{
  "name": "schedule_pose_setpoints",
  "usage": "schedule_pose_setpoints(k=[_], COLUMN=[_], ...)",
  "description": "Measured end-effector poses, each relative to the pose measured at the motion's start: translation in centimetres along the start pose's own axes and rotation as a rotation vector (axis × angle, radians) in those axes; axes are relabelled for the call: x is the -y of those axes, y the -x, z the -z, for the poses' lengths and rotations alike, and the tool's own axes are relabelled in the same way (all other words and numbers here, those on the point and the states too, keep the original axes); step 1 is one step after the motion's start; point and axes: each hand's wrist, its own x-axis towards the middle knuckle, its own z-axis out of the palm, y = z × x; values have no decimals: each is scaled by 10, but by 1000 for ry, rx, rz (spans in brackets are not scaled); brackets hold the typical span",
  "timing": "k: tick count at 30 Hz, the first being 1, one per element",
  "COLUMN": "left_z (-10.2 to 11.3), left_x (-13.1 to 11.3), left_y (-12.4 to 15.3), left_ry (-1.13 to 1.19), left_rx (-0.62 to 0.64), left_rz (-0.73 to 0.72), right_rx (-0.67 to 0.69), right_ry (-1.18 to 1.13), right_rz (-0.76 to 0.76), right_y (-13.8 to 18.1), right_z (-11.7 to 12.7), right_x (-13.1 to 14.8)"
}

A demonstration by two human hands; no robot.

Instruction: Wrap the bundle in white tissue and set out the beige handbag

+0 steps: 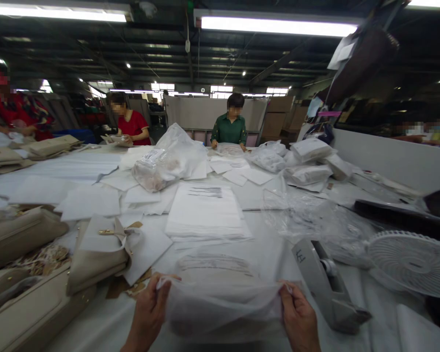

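Pinching opposite edges, the left hand (149, 313) and right hand (299, 318) hold a sheer white fabric bag (223, 305) stretched at bottom centre over the paper-strewn white table (95, 327). Fluorescent lights (275, 27) line the dark ceiling above.

Bag (223, 303): thin, translucent white non-woven cloth, matt, softly creased. Handbag (95, 264): beige leather-like, smooth, dull sheen; clasp (108, 231) shiny gold metal. Tape dispenser (324, 288): grey plastic, matt. Fan (414, 261): white plastic grille. Wrappers (315, 220): clear glossy film, crinkled. Sheets (205, 210): white, matt paper.
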Motion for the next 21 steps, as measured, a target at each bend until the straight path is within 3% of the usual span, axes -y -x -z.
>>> schedule_pose_setpoints(k=[3, 8, 11, 15, 21], left_z=[3, 10, 13, 12, -9], left_x=[-10, -7, 7, 30, 77], left_y=[-6, -16, -18, -16, -6], left_ry=[2, -118, -121, -121, -158], left_rx=[81, -80, -52, -8, 84], left_rz=[-15, 85, 152, 195, 400], right_rx=[-19, -14, 45, 178, 338], right_ry=[51, 140, 154, 146, 119], right_rz=[-5, 18, -1, -153, -345], right_y=[-2, -7, -8, -2, 17], right_z=[1, 1, -3, -12, -28], right_x=[-4, 0, -2, -16, -41])
